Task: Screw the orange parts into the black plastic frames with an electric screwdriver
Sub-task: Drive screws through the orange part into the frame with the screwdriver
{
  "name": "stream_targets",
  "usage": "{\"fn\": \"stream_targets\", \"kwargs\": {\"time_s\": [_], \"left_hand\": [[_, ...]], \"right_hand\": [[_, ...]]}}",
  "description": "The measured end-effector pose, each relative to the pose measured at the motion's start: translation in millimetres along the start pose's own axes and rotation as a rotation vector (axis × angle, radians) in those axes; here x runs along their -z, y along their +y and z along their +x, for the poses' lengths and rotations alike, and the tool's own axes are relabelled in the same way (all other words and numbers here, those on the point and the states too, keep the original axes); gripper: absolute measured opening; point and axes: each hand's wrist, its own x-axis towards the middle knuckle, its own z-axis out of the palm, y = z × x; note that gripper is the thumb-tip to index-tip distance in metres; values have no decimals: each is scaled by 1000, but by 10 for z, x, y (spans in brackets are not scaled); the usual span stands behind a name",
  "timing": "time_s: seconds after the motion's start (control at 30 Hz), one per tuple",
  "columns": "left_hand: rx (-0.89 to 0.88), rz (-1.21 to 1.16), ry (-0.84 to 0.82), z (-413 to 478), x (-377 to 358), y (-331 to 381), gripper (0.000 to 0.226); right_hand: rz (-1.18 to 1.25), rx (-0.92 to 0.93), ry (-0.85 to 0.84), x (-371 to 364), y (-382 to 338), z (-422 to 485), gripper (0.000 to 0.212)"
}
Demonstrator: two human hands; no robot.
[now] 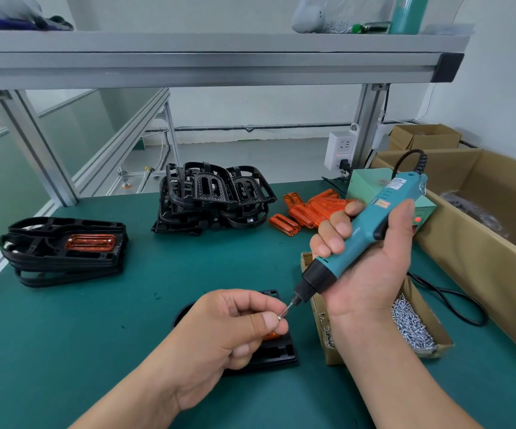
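Looking down from the head camera, we see a flat dark green table top (95, 351) with two hands over it. The right hand (365, 258) has its fingers wrapped tight around a long blue-green electric screwdriver (371, 224). The tool is tilted, with its thin metal tip pointing down and left. The left hand (231, 329) pinches a tiny silver screw (279, 318) between thumb and first finger, right at that tip. We think the hand is putting the screw onto the tip so it can go down into a hole.

Right under the left hand lies a flat black plastic frame (276, 354). A little bit of a see-through orange plastic part (270, 336) peeks out from it. The hand hides most of it, so we cannot tell if any screws are in yet.

The small open cardboard box of silver screws (411, 323) sits just beside the right wrist, so new screws are easy to grab. Far back is a messy pile of black frames (213, 199), and next to it a heap of loose orange parts (309, 212). These look like they are waiting their turn. On the left stands a neat stack of black frames (64, 252), and the top one has an orange part in it. We guess that is the done pile, kept well apart from the rest.
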Motion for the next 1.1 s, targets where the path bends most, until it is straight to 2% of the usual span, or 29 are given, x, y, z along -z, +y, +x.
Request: {"fn": "stream_targets", "kwargs": {"time_s": [0.2,0.47,0.67,1.1], "left_hand": [[-22,17,20,4,-2,-12,23],[-88,72,64,25,26,-36,27],[-133,111,120,52,34,-49,15],[-184,177,163,38,-33,-47,20]], "right_hand": [[-13,16,-42,-23,-9,-23,57],[-16,25,65,-33,8,-18,56],[-49,48,52,-49,32,-40,56],[-55,13,100,-4,103,-40,53]]}}
